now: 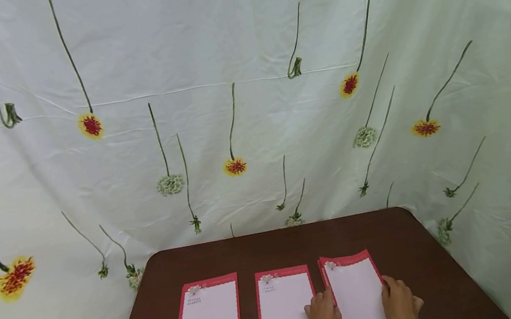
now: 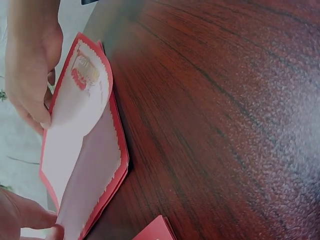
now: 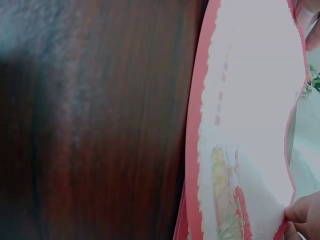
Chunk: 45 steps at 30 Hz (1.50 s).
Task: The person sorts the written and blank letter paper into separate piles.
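Observation:
My two hands hold a sheet of white letter paper [image 1: 357,294] with a red border and a small flower print, at the right of the row. My left hand [image 1: 324,318] pinches its left edge; my right hand [image 1: 398,302] grips the right edge. In the left wrist view the held sheet [image 2: 70,120] bows up over another red-bordered sheet [image 2: 97,162] beneath it. The thumb of my right hand [image 3: 304,214] lies along the sheet's edge in the right wrist view, and the paper [image 3: 255,85] curves there.
Two more red-bordered papers, a left one [image 1: 210,316] and a middle one [image 1: 284,306], lie on the dark brown table [image 1: 272,249], with small handwriting near their tops. A pale flower-printed curtain [image 1: 200,37] hangs behind and around the table.

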Available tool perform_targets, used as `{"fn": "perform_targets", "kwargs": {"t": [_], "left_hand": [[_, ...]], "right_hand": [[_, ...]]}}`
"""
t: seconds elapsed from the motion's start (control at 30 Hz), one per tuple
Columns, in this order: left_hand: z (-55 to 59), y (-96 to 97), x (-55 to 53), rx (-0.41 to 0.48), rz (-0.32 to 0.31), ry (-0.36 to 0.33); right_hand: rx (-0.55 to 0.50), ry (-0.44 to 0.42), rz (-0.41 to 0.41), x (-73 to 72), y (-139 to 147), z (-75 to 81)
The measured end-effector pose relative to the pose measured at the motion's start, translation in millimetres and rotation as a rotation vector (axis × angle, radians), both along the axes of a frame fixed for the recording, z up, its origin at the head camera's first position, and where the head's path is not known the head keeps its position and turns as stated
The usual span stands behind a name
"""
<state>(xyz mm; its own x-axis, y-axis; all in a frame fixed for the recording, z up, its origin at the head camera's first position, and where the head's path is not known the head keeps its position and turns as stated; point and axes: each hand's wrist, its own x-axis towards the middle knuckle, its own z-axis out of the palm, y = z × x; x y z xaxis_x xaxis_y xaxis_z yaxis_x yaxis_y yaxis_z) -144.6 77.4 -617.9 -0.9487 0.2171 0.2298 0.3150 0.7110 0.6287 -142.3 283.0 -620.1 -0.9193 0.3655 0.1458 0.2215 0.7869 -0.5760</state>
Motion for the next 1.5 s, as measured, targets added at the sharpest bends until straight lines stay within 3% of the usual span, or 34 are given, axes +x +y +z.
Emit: {"fn": "perform_targets", "kwargs": {"t": [0.2, 0.6, 0.87, 1.17, 1.5], "left_hand": [[0.5, -0.7, 2.4, -0.047, 0.015, -0.062], [-6.1, -3.3, 8.7, -0.153, 0.039, 0.029], [-6.0, -3.9, 11.0, -0.179, 0.016, -0.029], [-8.2, -3.1, 12.6, -0.224, 0.022, 0.03], [-6.6, -5.0, 14.6, -0.229, -0.005, 0.01]], "right_hand": [[-0.017, 0.011, -0.017, -1.2, -3.8, -2.9], [-0.028, 0.003, -0.051, 1.8, -6.9, -10.9], [-0.048, -0.06, -0.078, 0.7, -11.0, -10.9], [-0.073, -0.099, -0.107, -1.1, -13.8, -9.5], [-0.092, -0.083, -0.108, 0.6, -15.4, -8.5]]}}
